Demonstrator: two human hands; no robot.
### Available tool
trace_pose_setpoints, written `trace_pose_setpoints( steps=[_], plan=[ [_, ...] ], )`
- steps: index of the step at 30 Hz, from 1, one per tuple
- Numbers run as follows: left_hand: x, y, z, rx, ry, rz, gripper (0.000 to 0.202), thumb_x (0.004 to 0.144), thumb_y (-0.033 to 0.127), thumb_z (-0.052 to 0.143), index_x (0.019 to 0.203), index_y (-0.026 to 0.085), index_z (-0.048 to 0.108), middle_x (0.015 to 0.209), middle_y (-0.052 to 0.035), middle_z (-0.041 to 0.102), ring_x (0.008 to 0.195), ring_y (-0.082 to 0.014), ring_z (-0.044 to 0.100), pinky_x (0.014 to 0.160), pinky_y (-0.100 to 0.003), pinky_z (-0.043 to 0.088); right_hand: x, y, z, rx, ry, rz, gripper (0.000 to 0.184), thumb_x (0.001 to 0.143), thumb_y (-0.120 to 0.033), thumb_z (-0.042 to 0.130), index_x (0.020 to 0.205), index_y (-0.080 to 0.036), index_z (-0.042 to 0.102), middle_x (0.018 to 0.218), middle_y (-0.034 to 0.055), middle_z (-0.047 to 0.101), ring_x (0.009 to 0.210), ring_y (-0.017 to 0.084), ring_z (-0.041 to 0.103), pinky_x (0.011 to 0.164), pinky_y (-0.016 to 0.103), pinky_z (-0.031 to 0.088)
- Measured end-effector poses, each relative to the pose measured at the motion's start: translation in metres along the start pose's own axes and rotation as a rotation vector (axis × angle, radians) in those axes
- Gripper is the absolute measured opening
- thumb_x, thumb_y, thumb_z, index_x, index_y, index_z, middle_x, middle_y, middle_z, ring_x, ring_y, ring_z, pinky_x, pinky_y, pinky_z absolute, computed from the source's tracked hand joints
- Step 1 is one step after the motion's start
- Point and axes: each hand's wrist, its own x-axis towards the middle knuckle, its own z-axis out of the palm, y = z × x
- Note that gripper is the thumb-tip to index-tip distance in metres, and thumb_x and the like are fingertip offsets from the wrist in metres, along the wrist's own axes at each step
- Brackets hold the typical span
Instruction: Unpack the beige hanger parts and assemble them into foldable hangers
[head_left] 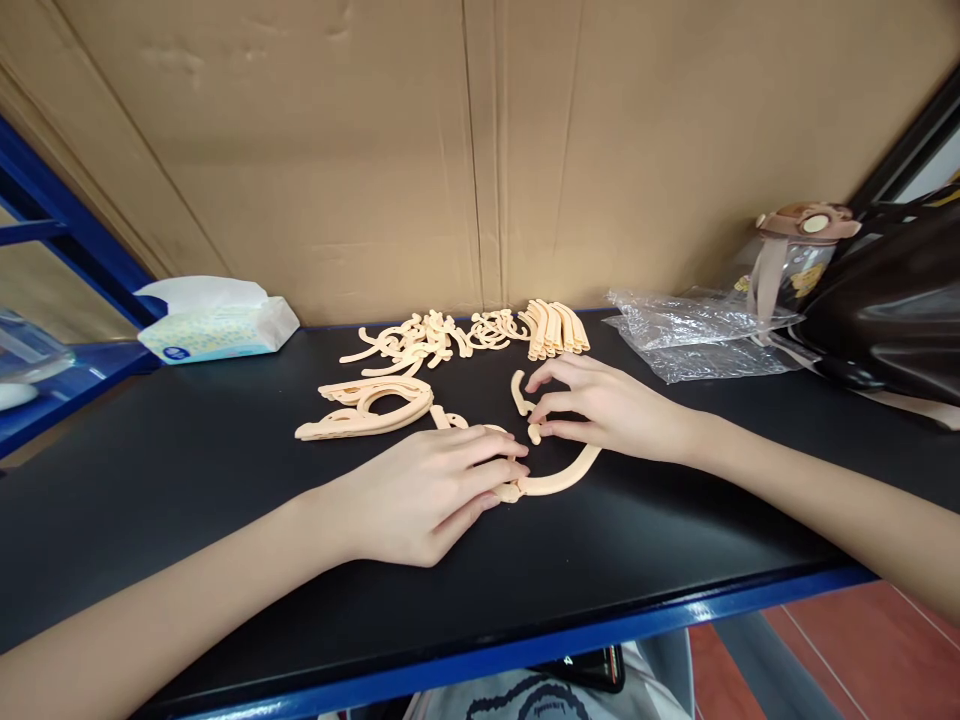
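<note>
My left hand (435, 487) lies on the black tabletop (187, 500) with its fingers pressed together on one end of a curved beige plastic piece (559, 480). My right hand (604, 405) pinches the other part of that piece, with a small hook-shaped part (519, 392) by its fingertips. Behind the hands lie a stack of assembled beige pieces (367, 408), a loose heap of curved parts (427, 342) and a neat row of parts (556, 328).
A tissue pack (217, 320) sits at the back left. Clear plastic bags (690, 335), a lidded cup (795, 250) and a dark bag (892, 300) stand at the back right. A cardboard wall (450, 150) closes the rear. The blue table edge (600, 625) runs in front.
</note>
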Motion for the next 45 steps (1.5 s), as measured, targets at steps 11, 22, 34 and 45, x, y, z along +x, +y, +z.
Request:
trace_pose_setpoints(
  steps=[11, 22, 34, 45],
  plan=[
    [0.002, 0.003, 0.000, 0.020, 0.039, 0.017, 0.035, 0.085, 0.015, 0.047, 0.119, 0.018, 0.056, 0.121, -0.0076, 0.060, 0.112, -0.0206, 0.054, 0.102, -0.038, 0.039, 0.003, -0.011, 0.001, 0.035, -0.018, -0.023, 0.012, 0.086, -0.023, 0.054, 0.079, -0.017, 0.062, 0.102, 0.0059, 0.061, 0.092, 0.018, 0.053, 0.086, 0.034, 0.042],
    [0.001, -0.004, 0.004, 0.310, 0.062, -0.083, 0.030, 0.094, 0.025, 0.041, 0.116, 0.024, 0.062, 0.110, -0.0047, 0.062, 0.089, -0.0195, 0.058, 0.076, -0.035, 0.043, 0.003, -0.008, 0.006, -0.106, 0.047, 0.084, 0.023, 0.096, -0.025, 0.036, 0.085, -0.016, 0.053, 0.080, 0.0041, 0.061, 0.071, 0.016, 0.055, 0.068, 0.029, 0.040],
    [0.001, -0.006, 0.005, 0.110, 0.026, -0.155, 0.031, 0.090, 0.015, 0.041, 0.114, 0.022, 0.059, 0.110, -0.0040, 0.060, 0.098, -0.0174, 0.056, 0.078, -0.029, 0.044, 0.001, -0.011, 0.009, -0.010, 0.023, 0.209, 0.024, 0.100, -0.033, 0.027, 0.096, -0.019, 0.046, 0.093, 0.0039, 0.060, 0.066, 0.013, 0.057, 0.058, 0.026, 0.038],
    [0.001, -0.004, 0.000, -0.011, -0.013, -0.161, 0.013, 0.088, 0.031, 0.050, 0.082, 0.019, 0.052, 0.117, -0.0051, 0.055, 0.099, -0.0190, 0.053, 0.077, -0.031, 0.045, 0.003, -0.014, 0.006, 0.045, -0.047, 0.221, 0.026, 0.097, -0.042, 0.036, 0.086, -0.020, 0.046, 0.077, -0.0006, 0.063, 0.061, 0.013, 0.056, 0.054, 0.023, 0.032]
  ],
)
